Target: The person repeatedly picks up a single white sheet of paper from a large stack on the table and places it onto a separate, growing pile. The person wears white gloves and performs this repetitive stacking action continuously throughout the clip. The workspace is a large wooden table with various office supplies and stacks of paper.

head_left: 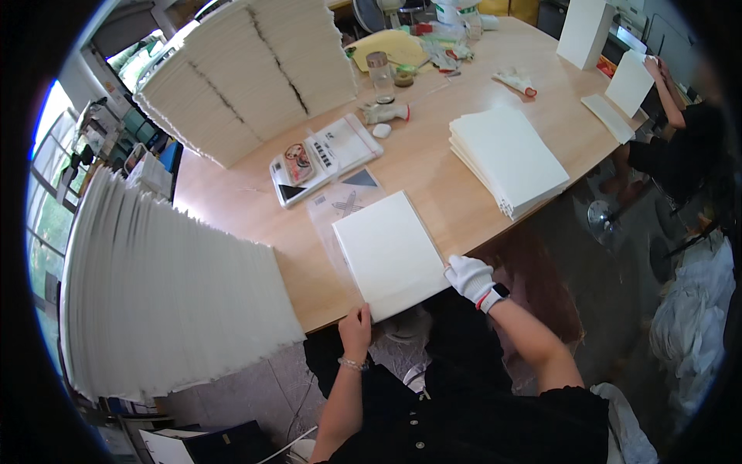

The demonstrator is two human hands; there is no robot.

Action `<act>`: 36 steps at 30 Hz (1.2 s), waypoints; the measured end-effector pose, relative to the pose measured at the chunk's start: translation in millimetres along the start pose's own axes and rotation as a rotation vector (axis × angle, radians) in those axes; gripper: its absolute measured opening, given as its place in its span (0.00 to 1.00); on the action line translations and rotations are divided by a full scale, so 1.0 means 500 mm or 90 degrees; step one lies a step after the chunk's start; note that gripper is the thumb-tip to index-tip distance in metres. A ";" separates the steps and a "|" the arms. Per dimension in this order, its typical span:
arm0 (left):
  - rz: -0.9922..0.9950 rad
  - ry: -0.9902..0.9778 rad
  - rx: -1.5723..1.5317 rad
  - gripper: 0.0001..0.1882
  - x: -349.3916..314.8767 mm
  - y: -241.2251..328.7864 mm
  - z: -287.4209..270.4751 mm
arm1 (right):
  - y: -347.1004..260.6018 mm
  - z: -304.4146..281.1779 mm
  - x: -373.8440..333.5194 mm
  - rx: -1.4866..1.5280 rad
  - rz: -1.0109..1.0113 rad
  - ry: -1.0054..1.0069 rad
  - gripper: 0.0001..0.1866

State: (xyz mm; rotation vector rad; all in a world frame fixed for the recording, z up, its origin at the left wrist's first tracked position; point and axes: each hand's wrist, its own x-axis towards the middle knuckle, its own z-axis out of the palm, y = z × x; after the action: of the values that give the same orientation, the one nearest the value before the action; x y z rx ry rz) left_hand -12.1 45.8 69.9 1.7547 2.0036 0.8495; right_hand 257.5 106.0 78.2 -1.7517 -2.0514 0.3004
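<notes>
A flat pile of white paper sheets (392, 251) lies at the near edge of the table, its front edge reaching slightly over it. My left hand (356, 329) is bare, a beaded bracelet on its wrist, and grips the near left corner with closed fingers. At the near right corner, my right hand (470, 280) wears a white knitted glove and pinches the paper's edge; part of its fingertips is hidden. Beneath the sheets shows a clear plastic sleeve (328, 224) with printed marks. How many sheets I hold is not visible.
Tall paper stacks (178, 301) stand at left and far left (255, 69). A smaller paper pile (510, 158) sits at right. Beyond my sheets lie a packaged pack (340, 147), a glove (384, 114) and a glass jar (380, 77). Another person (680, 131) handles paper at far right.
</notes>
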 end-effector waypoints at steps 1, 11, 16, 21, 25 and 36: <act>-0.035 -0.005 -0.122 0.20 -0.010 0.012 -0.003 | 0.012 0.015 0.000 0.035 0.091 -0.033 0.14; -0.067 -0.197 -0.503 0.12 0.009 0.107 -0.150 | -0.058 0.028 -0.038 0.746 0.016 -0.146 0.20; 0.222 -0.140 -0.214 0.12 -0.043 0.279 -0.467 | -0.242 -0.174 0.014 0.854 -0.066 -0.245 0.18; 0.270 0.353 -0.334 0.15 -0.136 0.322 -0.778 | -0.596 -0.434 0.085 0.797 -0.365 -0.185 0.17; 0.306 0.475 -0.385 0.20 -0.101 0.267 -1.000 | -0.822 -0.520 0.091 0.992 -0.430 -0.354 0.18; 0.443 0.418 0.187 0.28 -0.018 0.005 -1.036 | -0.776 -0.371 0.116 1.033 -0.451 -0.322 0.13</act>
State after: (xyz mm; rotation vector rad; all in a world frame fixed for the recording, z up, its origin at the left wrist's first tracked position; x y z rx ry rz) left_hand -326.1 -71.3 464.8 2.6863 1.9318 1.5736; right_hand -9.4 72.5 418.6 0.0426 -1.5149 1.6283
